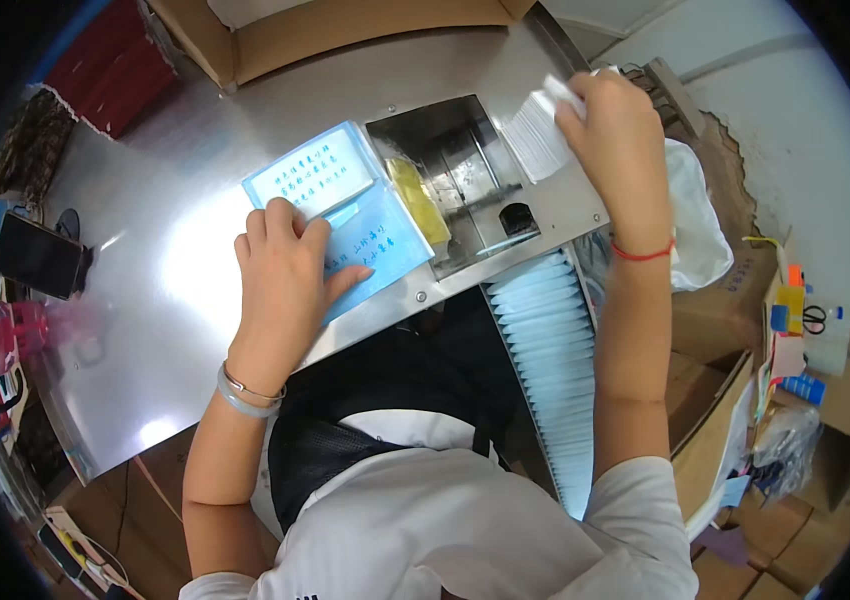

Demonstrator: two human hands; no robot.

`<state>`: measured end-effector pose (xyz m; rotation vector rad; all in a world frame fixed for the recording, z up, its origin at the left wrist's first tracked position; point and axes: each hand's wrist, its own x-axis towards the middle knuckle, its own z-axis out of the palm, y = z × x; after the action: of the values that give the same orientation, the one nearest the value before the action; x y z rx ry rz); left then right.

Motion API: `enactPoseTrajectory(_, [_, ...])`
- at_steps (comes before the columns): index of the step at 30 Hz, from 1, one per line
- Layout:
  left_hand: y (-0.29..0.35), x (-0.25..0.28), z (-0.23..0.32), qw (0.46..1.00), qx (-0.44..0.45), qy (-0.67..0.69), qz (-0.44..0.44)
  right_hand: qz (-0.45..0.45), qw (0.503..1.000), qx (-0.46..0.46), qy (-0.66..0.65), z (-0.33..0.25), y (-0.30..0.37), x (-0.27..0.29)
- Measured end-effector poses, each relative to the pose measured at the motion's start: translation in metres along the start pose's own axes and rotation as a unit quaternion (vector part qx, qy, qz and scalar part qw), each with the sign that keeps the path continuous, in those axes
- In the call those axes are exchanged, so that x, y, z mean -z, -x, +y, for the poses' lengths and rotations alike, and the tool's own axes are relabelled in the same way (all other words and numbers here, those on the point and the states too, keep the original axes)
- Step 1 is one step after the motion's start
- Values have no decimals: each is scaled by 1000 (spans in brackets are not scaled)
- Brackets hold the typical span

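Observation:
My left hand (283,262) lies over a light-blue printed packet (385,245) on the metal table, thumb spread and fingers bent across it. A white printed slip (307,172) shows at the packet's upper part, just beyond my fingertips. To the right, my right hand (617,115) is closed on a white card (565,94) at the top end of a fanned stack of white cards (537,140). Its thumb presses near the stack; the other fingertips are partly hidden. Between the hands, a yellow piece (415,205) sits beside a dark recessed opening (445,150) in the table.
Below the table edge runs a long row of pale-blue packets (545,340). A cardboard box (375,40) stands at the back, and a phone (42,255) on the left. A white bag (695,225) and cartons (725,300) are at the right.

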<state>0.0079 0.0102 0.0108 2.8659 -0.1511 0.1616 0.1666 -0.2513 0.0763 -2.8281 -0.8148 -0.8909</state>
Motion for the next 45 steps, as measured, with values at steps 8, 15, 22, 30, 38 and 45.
enactPoseTrajectory(8, [-2,-8,5,988,-44,103,106,-77,787,-245,-561,-135,7,-62])
enactPoseTrajectory(15, [2,-3,-5,985,-9,146,86,-151,924,233,-264,-127,33,-53])
enactPoseTrajectory(22, [-52,5,33,979,-139,-12,150,156,980,-77,-95,-33,36,-2])
enactPoseTrajectory(30, [-65,-51,61,985,-159,0,73,19,987,-97,-125,-14,37,-7])
enactPoseTrajectory(38, [16,6,-21,998,-47,-13,43,177,967,40,-178,-57,48,-3])
enactPoseTrajectory(45, [22,-7,-32,997,4,31,76,-6,961,135,-242,-160,57,-58])
